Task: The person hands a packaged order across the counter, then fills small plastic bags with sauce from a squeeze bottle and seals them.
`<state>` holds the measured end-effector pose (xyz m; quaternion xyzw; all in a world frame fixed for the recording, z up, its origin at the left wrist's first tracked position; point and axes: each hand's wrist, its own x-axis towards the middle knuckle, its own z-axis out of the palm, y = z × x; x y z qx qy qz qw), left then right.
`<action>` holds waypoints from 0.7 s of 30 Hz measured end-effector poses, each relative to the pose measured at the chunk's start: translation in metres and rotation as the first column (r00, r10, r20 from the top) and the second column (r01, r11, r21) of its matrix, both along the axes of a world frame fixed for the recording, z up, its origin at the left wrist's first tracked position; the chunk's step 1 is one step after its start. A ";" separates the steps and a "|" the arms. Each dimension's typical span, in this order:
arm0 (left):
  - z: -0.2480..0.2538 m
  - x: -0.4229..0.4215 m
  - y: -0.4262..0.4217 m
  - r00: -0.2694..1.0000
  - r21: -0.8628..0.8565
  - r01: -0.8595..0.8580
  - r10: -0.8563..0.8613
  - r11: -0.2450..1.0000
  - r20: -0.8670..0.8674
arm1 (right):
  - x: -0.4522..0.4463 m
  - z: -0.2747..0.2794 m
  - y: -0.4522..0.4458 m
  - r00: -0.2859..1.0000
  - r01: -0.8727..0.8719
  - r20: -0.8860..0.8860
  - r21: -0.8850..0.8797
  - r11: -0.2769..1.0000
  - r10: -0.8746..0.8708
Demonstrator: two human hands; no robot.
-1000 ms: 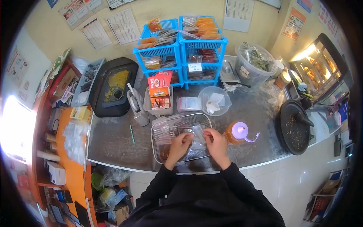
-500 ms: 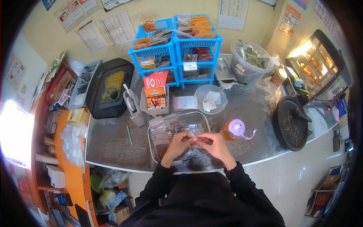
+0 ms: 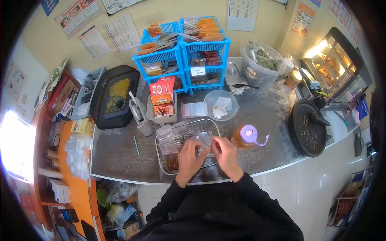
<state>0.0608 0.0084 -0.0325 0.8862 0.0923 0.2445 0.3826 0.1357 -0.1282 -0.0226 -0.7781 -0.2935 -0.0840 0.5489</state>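
Observation:
Over a wire mesh basket [image 3: 159,162] I hold a small clear plastic bag [image 3: 206,140] at chest side of the counter. My right hand [image 3: 227,157] pinches the bag's right side between thumb and fingers. At its left side, the curled fingers and thumb of my left hand [image 3: 190,160] grip the plastic; its lower part is hidden behind my hands. Filled sachets [image 3: 169,143] lie in a row in the basket's left half, with a brown one [image 3: 172,162] near the front. A squeeze bottle [image 3: 246,135] with a lilac lid stands right of my right hand.
Behind the basket are a clear round tub [image 3: 209,108], a stack of small plastic bags [image 3: 194,110] and a tape dispenser [image 3: 140,116]. Blue tiered racks [image 3: 181,52] stand farther back. A stone mortar [image 3: 295,132] sits right; a green pen [image 3: 136,145] lies left.
My hands have moved slightly apart, and the clear bag now shows more between them. The view has shifted a little, moving the whole counter slightly left in the picture.

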 end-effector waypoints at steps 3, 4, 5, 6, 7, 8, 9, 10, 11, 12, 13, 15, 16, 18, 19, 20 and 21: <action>0.035 0.008 0.005 0.976 0.424 -0.009 -0.085 0.906 0.202 | -0.001 0.012 -0.009 0.995 -0.099 -0.005 -0.025 0.995 0.099; 0.028 0.009 0.008 0.969 0.419 0.073 -0.164 0.905 0.185 | -0.002 0.016 -0.014 0.989 -0.146 0.007 -0.055 0.988 0.147; 0.015 0.012 0.012 0.955 0.412 0.155 -0.243 0.898 0.169 | -0.002 0.019 -0.017 0.984 -0.180 -0.014 -0.050 0.982 0.179; 0.007 0.015 0.013 0.933 0.404 0.239 -0.323 0.883 0.156 | -0.002 0.022 -0.020 0.978 -0.209 -0.034 -0.045 0.977 0.208; 0.000 0.015 0.013 0.930 0.366 0.295 -0.353 0.883 0.103 | 0.000 0.024 -0.023 0.971 -0.236 -0.054 -0.039 0.971 0.234; -0.005 0.012 0.010 0.921 0.324 0.351 -0.386 0.879 0.050 | 0.001 0.025 -0.028 0.952 -0.272 -0.158 -0.051 0.961 0.261; -0.008 0.010 0.008 0.907 0.277 0.405 -0.420 0.871 -0.003 | 0.002 0.025 -0.033 0.922 -0.308 -0.263 -0.058 0.950 0.283; -0.009 0.009 0.007 0.894 0.302 0.429 -0.447 0.851 -0.008 | 0.004 0.024 -0.038 0.881 -0.344 -0.365 -0.060 0.937 0.300; -0.009 0.007 0.008 0.881 0.327 0.451 -0.473 0.830 -0.014 | 0.005 0.024 -0.045 0.874 -0.348 -0.403 -0.128 0.929 0.272; -0.010 0.005 0.009 0.867 0.353 0.472 -0.499 0.808 -0.019 | 0.004 0.022 -0.050 0.884 -0.339 -0.394 -0.169 0.925 0.252; -0.013 0.004 0.009 0.848 0.383 0.496 -0.529 0.779 -0.022 | 0.002 0.020 -0.055 0.893 -0.330 -0.385 -0.211 0.920 0.233; -0.023 0.003 0.009 0.811 0.441 0.534 -0.584 0.721 -0.027 | -0.007 0.014 -0.060 0.907 -0.278 -0.372 -0.185 0.943 0.194; -0.027 0.003 0.008 0.825 0.425 0.508 -0.565 0.749 0.008 | -0.014 0.010 -0.059 0.912 -0.231 -0.371 -0.115 0.966 0.174; -0.032 0.003 0.008 0.851 0.390 0.454 -0.520 0.801 0.076 | -0.028 -0.015 -0.067 0.982 0.004 -0.187 -0.046 0.999 -0.013; -0.033 0.002 0.008 0.875 0.292 0.434 -0.476 0.852 0.090 | -0.031 -0.050 -0.076 0.982 0.188 0.001 -0.012 0.982 -0.188; -0.035 0.001 0.009 0.897 0.190 0.408 -0.431 0.893 0.099 | -0.030 -0.076 -0.082 0.915 0.356 0.181 0.054 0.933 -0.360; -0.035 0.000 0.009 0.917 0.086 0.378 -0.386 0.922 0.105 | -0.026 -0.087 -0.083 0.848 0.520 0.097 0.032 0.854 -0.520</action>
